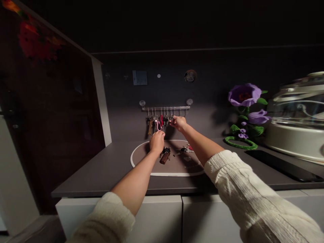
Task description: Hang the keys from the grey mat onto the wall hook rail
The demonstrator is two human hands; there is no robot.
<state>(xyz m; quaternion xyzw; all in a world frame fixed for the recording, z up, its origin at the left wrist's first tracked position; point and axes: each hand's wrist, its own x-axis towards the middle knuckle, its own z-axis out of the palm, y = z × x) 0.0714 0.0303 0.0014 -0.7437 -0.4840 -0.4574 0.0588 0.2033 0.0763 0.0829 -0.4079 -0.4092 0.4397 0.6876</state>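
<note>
Reaching right hand (178, 123) — at hanging keys (158, 122), left hand (157, 142) below

Well right of the right hand (178, 123), purple crocheted flowers (245, 95) rise from a green coiled base (240, 143) on the dark counter (106, 168). Farther right sits a pale appliance with a clear lid (296, 118). A dark flat slab (283, 165) lies in front of it. White drawer fronts (164, 219) run below.

Premises: a home. Wall-mounted key rack (165, 108) at 12 o'clock, artificial flowers (245, 95) and kitchen appliance (296, 118) (lidded) at 3 o'clock on tabletop (101, 168).
</note>
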